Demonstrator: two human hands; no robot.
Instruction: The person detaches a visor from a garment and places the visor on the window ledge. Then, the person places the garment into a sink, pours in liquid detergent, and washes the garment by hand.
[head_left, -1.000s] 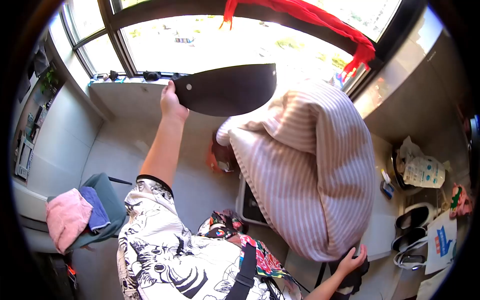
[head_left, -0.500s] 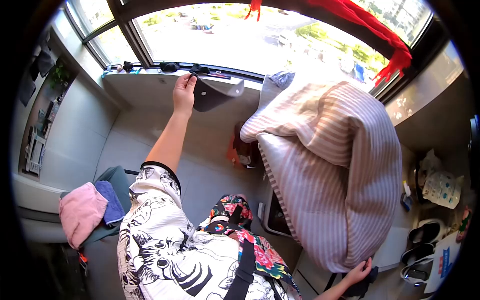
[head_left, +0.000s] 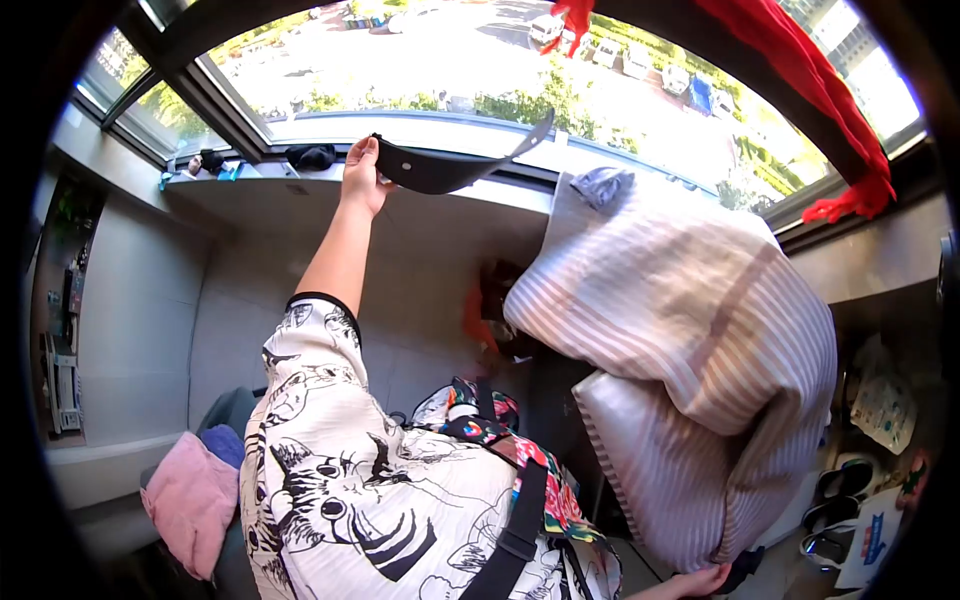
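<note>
My left hand [head_left: 365,178] is raised at the window sill, its thumb and fingers closed on one end of a dark curved sun visor [head_left: 440,172]. The visor's free end sweeps up to the right, in front of the glass. A beige-and-white striped blanket [head_left: 690,330] hangs in a large bulky heap on the right. At its lower end is my right hand [head_left: 695,582], with the cloth's folds gathering at the fingers, which are partly hidden. A black item [head_left: 742,568], too indistinct to name, lies right beside that hand.
A red scarf [head_left: 840,130] hangs on the window frame. Small dark items [head_left: 312,157] sit on the sill. A pink cloth [head_left: 195,500] and a blue cloth [head_left: 224,443] drape at lower left. Shoes [head_left: 845,480] and a plastic bag [head_left: 882,400] stand on the right.
The view has tilted up and shifted. My left hand has lifted the visor, which now stretches out more level. The striped blanket has changed shape, with a deep fold opening on its left side.
</note>
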